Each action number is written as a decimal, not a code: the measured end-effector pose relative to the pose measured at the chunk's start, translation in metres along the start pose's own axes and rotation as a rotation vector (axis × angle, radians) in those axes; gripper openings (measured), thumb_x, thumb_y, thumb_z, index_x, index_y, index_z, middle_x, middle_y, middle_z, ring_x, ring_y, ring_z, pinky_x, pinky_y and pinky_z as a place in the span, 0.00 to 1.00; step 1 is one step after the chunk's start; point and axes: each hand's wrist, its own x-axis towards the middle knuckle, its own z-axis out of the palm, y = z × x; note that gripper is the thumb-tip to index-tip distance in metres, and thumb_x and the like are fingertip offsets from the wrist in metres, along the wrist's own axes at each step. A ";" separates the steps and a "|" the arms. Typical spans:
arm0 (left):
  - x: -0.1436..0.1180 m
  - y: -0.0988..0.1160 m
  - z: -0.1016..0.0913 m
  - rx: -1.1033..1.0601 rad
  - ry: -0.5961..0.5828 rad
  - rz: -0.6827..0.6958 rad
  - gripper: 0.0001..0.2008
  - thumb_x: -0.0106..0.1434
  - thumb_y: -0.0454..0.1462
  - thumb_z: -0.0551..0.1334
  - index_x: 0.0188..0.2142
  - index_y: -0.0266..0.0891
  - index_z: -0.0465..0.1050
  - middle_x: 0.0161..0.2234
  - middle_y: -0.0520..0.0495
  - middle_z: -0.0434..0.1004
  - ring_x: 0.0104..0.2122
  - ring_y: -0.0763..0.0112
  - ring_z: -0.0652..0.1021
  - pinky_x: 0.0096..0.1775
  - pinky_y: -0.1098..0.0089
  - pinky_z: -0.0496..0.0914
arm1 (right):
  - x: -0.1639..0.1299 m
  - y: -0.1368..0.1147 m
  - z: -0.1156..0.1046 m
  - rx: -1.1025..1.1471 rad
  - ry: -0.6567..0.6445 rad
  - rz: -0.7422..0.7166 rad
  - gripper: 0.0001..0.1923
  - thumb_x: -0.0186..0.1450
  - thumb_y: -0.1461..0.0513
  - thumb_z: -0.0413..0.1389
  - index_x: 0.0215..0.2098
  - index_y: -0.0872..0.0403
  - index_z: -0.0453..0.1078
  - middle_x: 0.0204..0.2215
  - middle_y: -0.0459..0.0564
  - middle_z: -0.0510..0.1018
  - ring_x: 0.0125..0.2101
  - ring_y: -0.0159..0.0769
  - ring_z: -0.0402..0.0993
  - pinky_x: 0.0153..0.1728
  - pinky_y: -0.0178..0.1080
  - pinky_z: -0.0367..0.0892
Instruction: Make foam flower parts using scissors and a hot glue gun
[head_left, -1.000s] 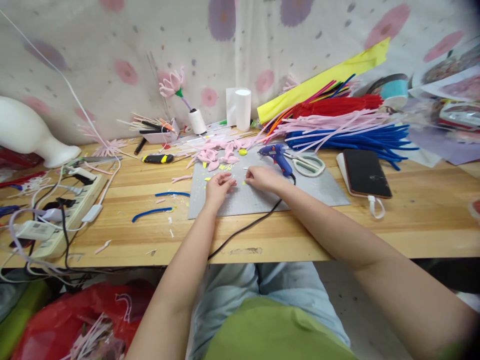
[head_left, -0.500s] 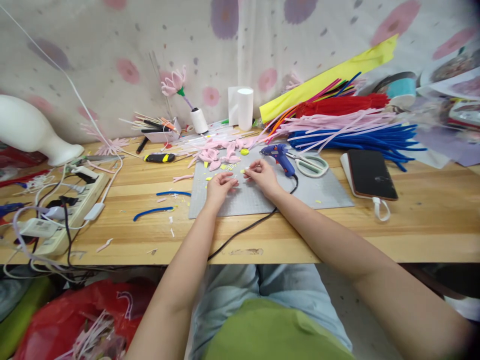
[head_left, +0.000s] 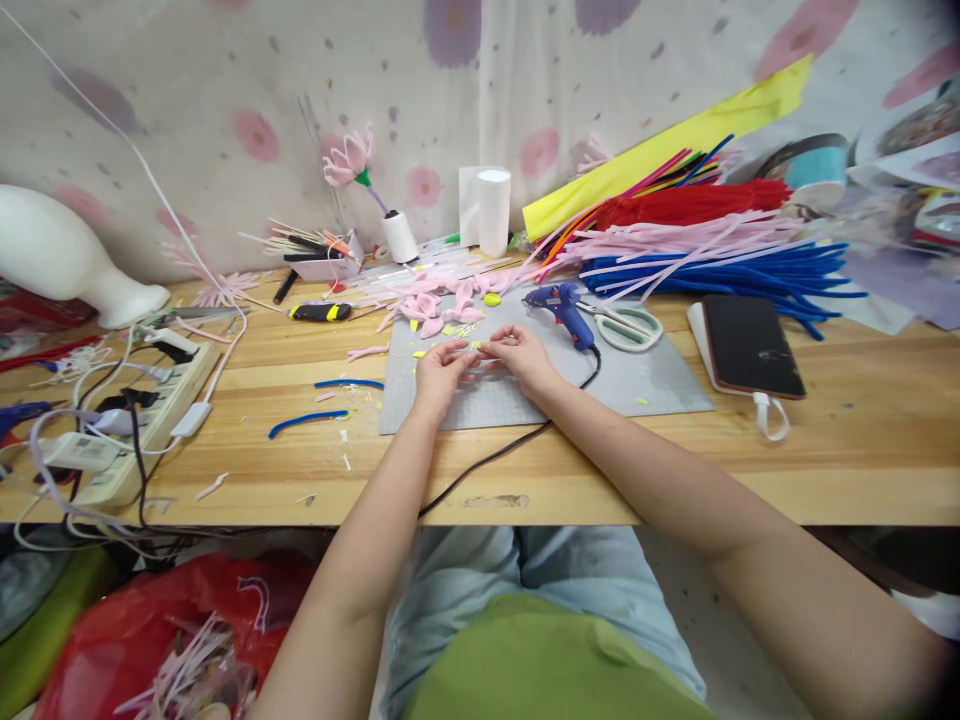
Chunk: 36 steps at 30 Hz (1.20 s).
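Over the grey mat (head_left: 645, 385), my left hand (head_left: 442, 375) and my right hand (head_left: 521, 358) meet fingertip to fingertip. A small yellow piece (head_left: 477, 345) is pinched in the right fingers. A thin whitish stick, mostly covered by fingers, is in the left pinch. Just beyond the hands lie pink fuzzy petals (head_left: 429, 308) and a small bundle of yellow-tipped thin sticks (head_left: 466, 328). To the right of my right hand, a blue glue gun (head_left: 561, 310) rests on the mat beside scissors (head_left: 630, 326) with pale handles.
Blue (head_left: 720, 275), pink and red pipe cleaners are heaped at the back right. A black-covered notebook-like object (head_left: 750, 345) lies right of the mat. The glue gun's black cord (head_left: 487, 462) crosses the table's front edge. A power strip (head_left: 154, 425) with tangled cables occupies the left.
My hands have come together; the gap between their fingertips has closed, bringing the yellow piece up against the left fingers. The camera view has shifted slightly.
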 end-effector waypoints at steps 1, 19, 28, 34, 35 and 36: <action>0.000 0.001 0.000 0.003 0.002 -0.003 0.19 0.46 0.38 0.69 0.37 0.34 0.71 0.29 0.44 0.79 0.32 0.66 0.79 0.31 0.69 0.72 | 0.000 0.000 0.000 -0.006 -0.007 -0.002 0.13 0.49 0.66 0.62 0.26 0.53 0.60 0.19 0.40 0.74 0.23 0.28 0.74 0.24 0.30 0.69; -0.001 0.007 0.002 0.021 0.008 -0.057 0.13 0.45 0.37 0.69 0.32 0.34 0.74 0.31 0.45 0.78 0.31 0.67 0.78 0.29 0.70 0.72 | 0.000 -0.001 -0.001 -0.039 -0.042 -0.004 0.18 0.46 0.59 0.66 0.27 0.53 0.61 0.21 0.42 0.75 0.24 0.29 0.74 0.23 0.30 0.67; 0.000 0.006 0.004 0.026 0.044 -0.049 0.12 0.45 0.37 0.69 0.30 0.34 0.73 0.28 0.45 0.78 0.30 0.69 0.78 0.27 0.73 0.71 | -0.001 -0.001 -0.001 -0.036 -0.074 -0.021 0.18 0.46 0.60 0.65 0.27 0.53 0.60 0.20 0.41 0.74 0.23 0.28 0.73 0.22 0.29 0.67; 0.000 0.006 0.005 0.027 0.060 -0.047 0.12 0.46 0.36 0.68 0.30 0.33 0.73 0.29 0.44 0.78 0.30 0.67 0.78 0.28 0.70 0.72 | -0.002 -0.002 0.000 -0.043 -0.068 -0.022 0.16 0.47 0.62 0.64 0.27 0.53 0.60 0.19 0.40 0.74 0.23 0.28 0.73 0.21 0.29 0.67; 0.000 0.006 0.005 0.028 0.062 -0.047 0.12 0.46 0.36 0.68 0.31 0.33 0.73 0.29 0.44 0.78 0.30 0.67 0.78 0.28 0.69 0.72 | -0.002 -0.003 0.000 -0.041 -0.070 -0.021 0.16 0.47 0.63 0.63 0.27 0.53 0.60 0.19 0.40 0.74 0.23 0.28 0.73 0.21 0.29 0.66; 0.000 0.006 0.005 0.030 0.066 -0.045 0.11 0.46 0.36 0.68 0.31 0.33 0.73 0.29 0.44 0.78 0.30 0.67 0.78 0.28 0.70 0.72 | -0.003 -0.003 0.001 -0.040 -0.073 -0.019 0.15 0.48 0.63 0.63 0.27 0.53 0.60 0.19 0.40 0.74 0.23 0.28 0.73 0.21 0.29 0.66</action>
